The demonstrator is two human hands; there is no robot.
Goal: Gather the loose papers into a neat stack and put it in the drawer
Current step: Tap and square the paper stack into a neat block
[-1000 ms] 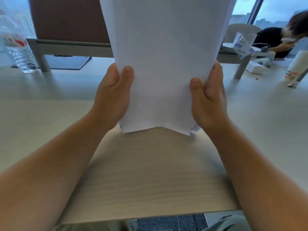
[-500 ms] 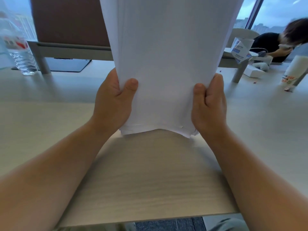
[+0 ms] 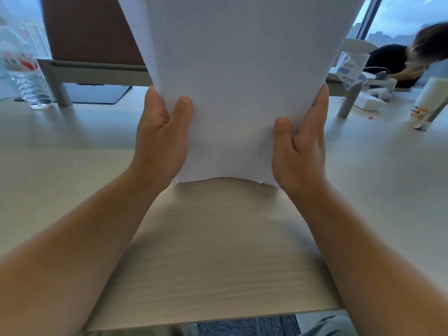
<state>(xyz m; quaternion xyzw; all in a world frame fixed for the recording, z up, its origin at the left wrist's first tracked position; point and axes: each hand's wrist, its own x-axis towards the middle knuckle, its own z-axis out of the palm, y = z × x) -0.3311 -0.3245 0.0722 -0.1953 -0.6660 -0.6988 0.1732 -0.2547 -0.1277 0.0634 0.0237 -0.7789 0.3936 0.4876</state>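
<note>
The stack [image 3: 237, 88] of white papers stands upright on the table [image 3: 218, 251], its lower edge touching or just above the wood grain surface; which one cannot be told. It rises out of the top of the view. The lower edge is slightly uneven, with a small corner poking out at the right end.

The left hand [image 3: 161, 139] grips the stack's left edge: the thumb lies across the front sheet, and the fingers go behind the paper out of sight. The right hand [image 3: 299, 146] grips the right edge the same way, thumb on the front, fingers hidden behind. Both grips are closed on the stack, one on each side, low on the sheets. Both forearms reach in from the near edge of the table.

Left of the stack, far back on the table, a clear water bottle [image 3: 26, 78] with a red and white label stands beside a grey post. A dark pad [image 3: 97, 93] lies flat between the bottle and the stack. Behind the stack is a brown panel [image 3: 92, 30]. Right of the stack, far back, are a blue and white carton [image 3: 350, 69], a white box [image 3: 369, 103] and a white cup [image 3: 426, 100] with printed colours. Beyond the carton a second person [image 3: 400, 61] in dark clothes bends over the far table, blurred. No drawer can be seen.
</note>
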